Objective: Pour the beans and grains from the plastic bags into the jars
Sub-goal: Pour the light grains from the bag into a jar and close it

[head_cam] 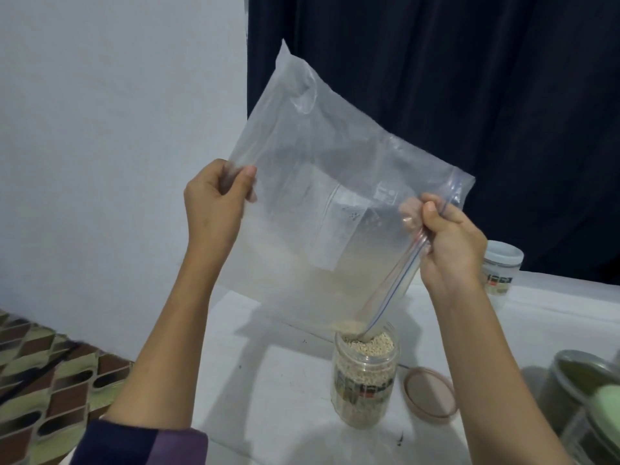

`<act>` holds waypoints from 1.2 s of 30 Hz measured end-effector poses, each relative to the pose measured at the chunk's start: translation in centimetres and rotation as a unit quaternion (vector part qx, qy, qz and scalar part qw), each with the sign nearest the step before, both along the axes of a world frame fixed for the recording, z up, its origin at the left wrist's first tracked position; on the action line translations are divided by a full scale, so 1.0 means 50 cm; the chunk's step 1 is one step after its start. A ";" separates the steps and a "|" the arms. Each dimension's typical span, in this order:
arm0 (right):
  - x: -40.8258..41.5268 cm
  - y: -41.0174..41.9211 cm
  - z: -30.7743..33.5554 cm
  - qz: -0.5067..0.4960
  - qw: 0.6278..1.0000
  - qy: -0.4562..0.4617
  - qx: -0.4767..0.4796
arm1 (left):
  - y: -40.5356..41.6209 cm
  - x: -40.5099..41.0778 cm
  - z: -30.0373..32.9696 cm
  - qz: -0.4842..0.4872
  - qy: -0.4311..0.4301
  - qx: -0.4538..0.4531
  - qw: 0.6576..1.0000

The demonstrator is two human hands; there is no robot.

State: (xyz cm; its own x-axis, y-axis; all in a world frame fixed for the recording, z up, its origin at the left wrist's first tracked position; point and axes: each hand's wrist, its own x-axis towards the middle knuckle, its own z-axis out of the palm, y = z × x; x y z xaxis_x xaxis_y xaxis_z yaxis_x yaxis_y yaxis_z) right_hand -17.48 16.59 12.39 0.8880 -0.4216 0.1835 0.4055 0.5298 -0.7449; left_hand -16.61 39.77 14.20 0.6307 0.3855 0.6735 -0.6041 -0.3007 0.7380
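A large clear zip bag hangs tilted above an open clear jar on the white table. My left hand pinches the bag's left edge. My right hand grips the zip-seal edge, with its fingers inside the mouth. The bag's lowest corner sits at the jar's mouth, with a few pale grains left in it. Pale grains fill the jar to the brim.
A brownish jar lid lies right of the jar. A lidded white-capped jar stands at the back right. Jars with green contents crowd the right edge. A patterned floor lies to the left, a dark curtain behind.
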 end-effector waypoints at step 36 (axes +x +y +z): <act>0.019 -0.010 -0.003 -0.013 1.000 0.017 0.004 | 0.005 0.004 0.012 0.012 -0.005 0.007 1.000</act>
